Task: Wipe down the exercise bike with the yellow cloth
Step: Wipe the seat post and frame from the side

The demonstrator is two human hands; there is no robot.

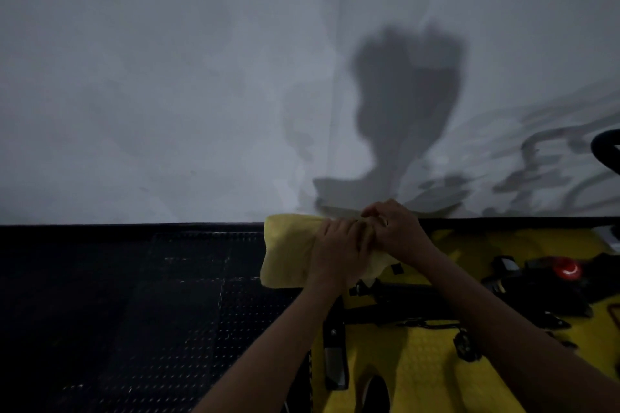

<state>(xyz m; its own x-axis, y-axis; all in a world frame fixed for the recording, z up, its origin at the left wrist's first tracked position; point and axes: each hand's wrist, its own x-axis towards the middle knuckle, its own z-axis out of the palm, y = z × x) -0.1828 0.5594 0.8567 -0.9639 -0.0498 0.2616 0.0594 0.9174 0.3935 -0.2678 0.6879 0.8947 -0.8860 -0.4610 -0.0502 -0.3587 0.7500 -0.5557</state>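
A yellow cloth (285,250) is draped over a part of the exercise bike that it hides, probably the saddle, in the middle of the head view. My left hand (339,250) lies on top of the cloth with its fingers curled over it. My right hand (394,228) grips the cloth's far right edge just beside my left hand. Below the hands, the bike's black frame (396,302) runs to the right toward a red knob (567,270).
A black studded rubber floor (151,312) fills the left. A yellow mat (422,362) lies under the bike on the right. A pale wall (201,77) rises straight ahead with shadows on it. A black handlebar loop (607,147) shows at the right edge.
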